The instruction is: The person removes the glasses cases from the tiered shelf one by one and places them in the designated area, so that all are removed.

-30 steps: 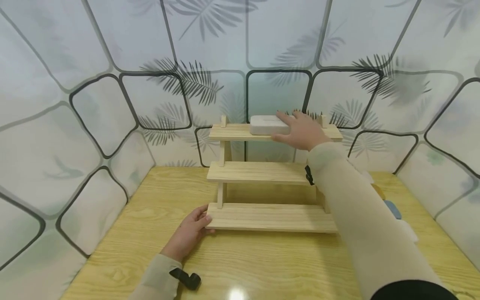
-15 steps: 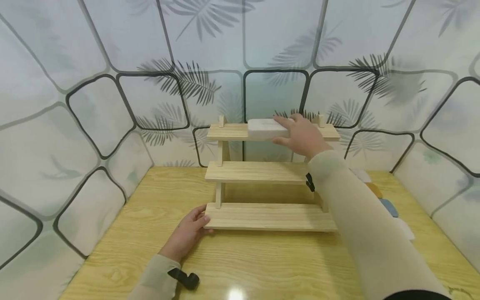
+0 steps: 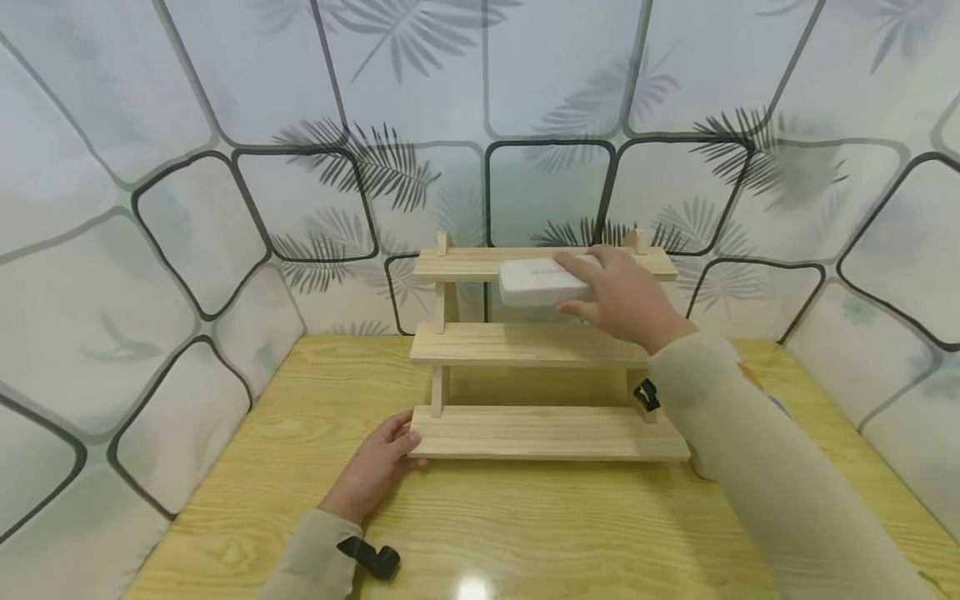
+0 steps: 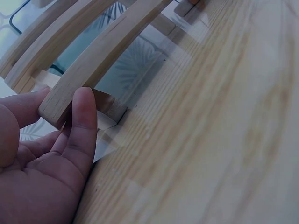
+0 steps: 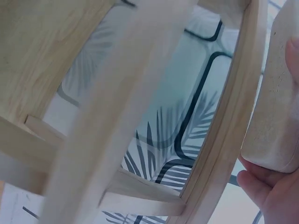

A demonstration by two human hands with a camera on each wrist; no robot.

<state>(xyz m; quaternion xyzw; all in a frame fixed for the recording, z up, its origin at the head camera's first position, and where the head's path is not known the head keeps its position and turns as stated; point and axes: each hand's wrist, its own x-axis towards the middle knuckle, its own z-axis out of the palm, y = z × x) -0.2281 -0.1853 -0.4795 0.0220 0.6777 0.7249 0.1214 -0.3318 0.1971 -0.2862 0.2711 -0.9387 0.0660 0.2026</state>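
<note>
A three-tier wooden display stand (image 3: pixel 517 343) stands on the table. My left hand (image 3: pixel 375 467) holds the left end of its lowest shelf (image 3: pixel 547 433); in the left wrist view the thumb and fingers (image 4: pixel 84 112) pinch that board's end. My right hand (image 3: pixel 630 296) grips a white, round-cornered slab-like block (image 3: pixel 536 283) with faint lettering on its upper face. The block is held in front of the top shelf (image 3: pixel 472 264), above the middle one. In the right wrist view the block (image 5: pixel 273 107) is beside a shelf edge, with fingers on both sides.
Leaf-patterned fabric walls (image 3: pixel 300 75) surround the wood-grain table (image 3: pixel 480 517) at the back and sides. To the right of the stand, an orange thing (image 3: pixel 751 376) and a blue thing (image 3: pixel 780 406) show only slivers behind my right sleeve (image 3: pixel 772 467).
My right hand has taken the white block from the top shelf, bringing it forward and lower, tilting it slightly. My left hand stays on the lowest shelf.
</note>
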